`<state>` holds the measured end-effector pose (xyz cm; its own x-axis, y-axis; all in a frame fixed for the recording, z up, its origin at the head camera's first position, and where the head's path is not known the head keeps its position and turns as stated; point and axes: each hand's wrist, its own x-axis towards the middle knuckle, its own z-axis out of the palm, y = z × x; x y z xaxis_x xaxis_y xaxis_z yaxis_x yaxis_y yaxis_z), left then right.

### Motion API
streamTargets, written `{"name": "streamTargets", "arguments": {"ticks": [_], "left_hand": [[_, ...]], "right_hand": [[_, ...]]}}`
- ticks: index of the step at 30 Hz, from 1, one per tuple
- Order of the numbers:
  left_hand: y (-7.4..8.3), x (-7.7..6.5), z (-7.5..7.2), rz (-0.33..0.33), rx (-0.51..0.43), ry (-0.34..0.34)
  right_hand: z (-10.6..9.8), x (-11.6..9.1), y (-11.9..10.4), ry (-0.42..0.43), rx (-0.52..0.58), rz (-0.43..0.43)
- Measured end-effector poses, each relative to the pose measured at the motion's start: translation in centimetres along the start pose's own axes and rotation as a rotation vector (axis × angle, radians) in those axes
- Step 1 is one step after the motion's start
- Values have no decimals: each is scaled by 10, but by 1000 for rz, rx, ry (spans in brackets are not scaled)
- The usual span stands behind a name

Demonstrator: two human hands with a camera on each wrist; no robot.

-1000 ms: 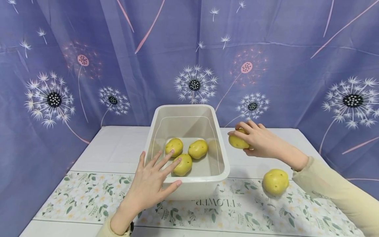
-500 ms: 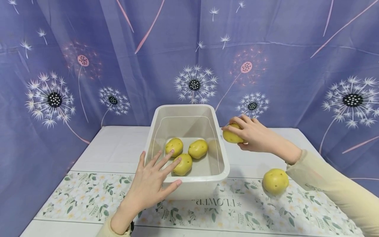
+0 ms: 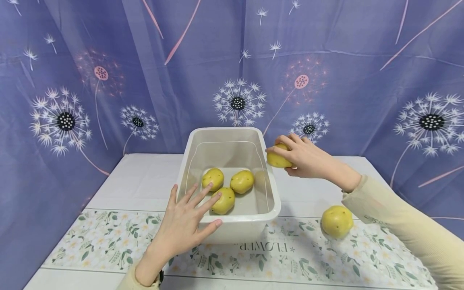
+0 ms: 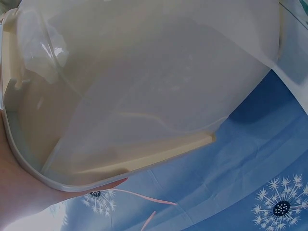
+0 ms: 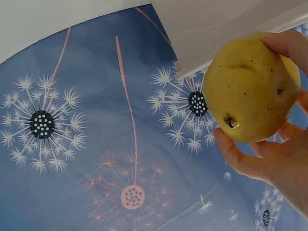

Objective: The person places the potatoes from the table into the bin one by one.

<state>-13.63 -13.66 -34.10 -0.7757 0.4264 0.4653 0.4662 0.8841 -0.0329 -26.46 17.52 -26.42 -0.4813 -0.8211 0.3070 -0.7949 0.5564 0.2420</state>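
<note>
My right hand (image 3: 308, 159) grips a yellow potato (image 3: 277, 160) just beyond the right rim of a pale grey plastic bin (image 3: 250, 218). Dark specks and a brown eye mark that potato (image 5: 250, 91) in the right wrist view, with thumb and fingers curled round it. With fingers spread, my left hand (image 3: 183, 223) lies over the bin's near left corner. The bin's outer wall (image 4: 144, 82) fills most of the left wrist view. Inside sit three potatoes: one at the left (image 3: 212, 177), one at the right (image 3: 242, 182) and one nearer (image 3: 226, 201), partly behind left fingertips.
One more potato (image 3: 337, 221) lies on the table to the right of the bin, near the right sleeve (image 3: 391, 225). A floral printed strip (image 3: 119, 245) runs across the white tabletop (image 3: 145, 177). A purple dandelion curtain (image 3: 163, 92) closes off the back and sides.
My right hand has carried its potato left and a little farther up, from over the table to beside the bin's right rim. The left hand and the other potatoes have stayed put.
</note>
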Motion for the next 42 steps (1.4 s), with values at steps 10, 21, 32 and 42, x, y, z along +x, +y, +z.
{"name": "streamTargets", "arguments": {"ticks": [10,21,32,42], "left_hand": [[1,0,-1,5,-2,2],[1,0,0,0,1,1],[0,1,0,6,10,12],[0,0,0,1,5,3]], "right_hand": [[-3,11,1,-21,7,2],[-1,26,3,-42,25,24],[3,42,1,-57,34,48],[9,55,0,-30,41,29]]}}
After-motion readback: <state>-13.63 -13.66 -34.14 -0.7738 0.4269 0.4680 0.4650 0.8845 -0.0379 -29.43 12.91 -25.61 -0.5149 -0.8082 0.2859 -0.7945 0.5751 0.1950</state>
